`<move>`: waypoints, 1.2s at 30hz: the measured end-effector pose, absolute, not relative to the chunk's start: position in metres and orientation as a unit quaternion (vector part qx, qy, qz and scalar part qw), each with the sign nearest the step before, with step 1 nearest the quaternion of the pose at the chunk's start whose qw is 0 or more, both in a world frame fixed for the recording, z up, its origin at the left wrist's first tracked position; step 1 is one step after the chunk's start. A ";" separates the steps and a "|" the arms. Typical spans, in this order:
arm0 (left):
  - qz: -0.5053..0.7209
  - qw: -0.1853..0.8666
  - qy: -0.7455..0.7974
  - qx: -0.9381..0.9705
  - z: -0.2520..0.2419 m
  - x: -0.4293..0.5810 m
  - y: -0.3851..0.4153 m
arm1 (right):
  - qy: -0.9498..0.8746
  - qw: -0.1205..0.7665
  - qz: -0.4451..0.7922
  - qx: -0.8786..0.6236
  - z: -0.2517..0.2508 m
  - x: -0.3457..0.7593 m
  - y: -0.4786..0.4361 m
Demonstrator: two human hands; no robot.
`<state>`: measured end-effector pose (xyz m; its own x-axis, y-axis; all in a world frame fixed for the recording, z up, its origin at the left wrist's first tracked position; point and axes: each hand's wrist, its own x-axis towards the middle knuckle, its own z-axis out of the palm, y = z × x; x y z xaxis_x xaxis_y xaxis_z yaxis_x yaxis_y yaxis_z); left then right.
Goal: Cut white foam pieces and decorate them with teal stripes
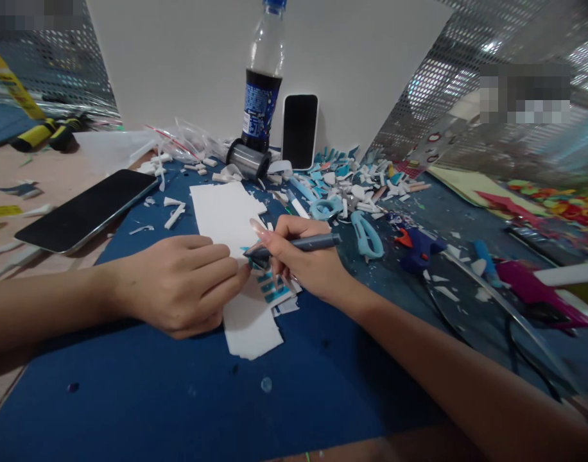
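Observation:
My right hand (307, 263) grips a grey marker pen (303, 244), its tip pointing left over a small white piece striped in teal (275, 290). My left hand (183, 282) is curled with fingertips pinched near the pen tip, pressing down on a long white foam sheet (226, 218) that lies on the blue mat (178, 398). What the left fingertips pinch is too small to make out.
A cola bottle (262, 83) and a phone (300, 130) stand against the white board at the back. Another phone (85, 208) lies at left. Blue scissors (366, 234), a glue gun (419, 247), a tape roll (248, 160) and several foam scraps (356, 179) crowd the right.

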<state>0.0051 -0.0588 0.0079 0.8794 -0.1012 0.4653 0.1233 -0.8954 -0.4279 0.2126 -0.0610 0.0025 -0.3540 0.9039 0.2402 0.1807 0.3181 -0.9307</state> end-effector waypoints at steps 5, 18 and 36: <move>-0.232 0.231 0.001 -0.945 0.010 0.005 -0.058 | -0.687 0.429 0.442 -0.386 0.003 0.212 -0.060; -0.235 0.233 -0.003 -0.944 0.010 0.004 -0.059 | -0.688 0.420 0.449 -0.385 0.003 0.212 -0.060; -0.260 0.253 -0.013 -0.932 0.009 0.005 -0.059 | -0.661 0.510 0.376 -0.403 0.002 0.214 -0.058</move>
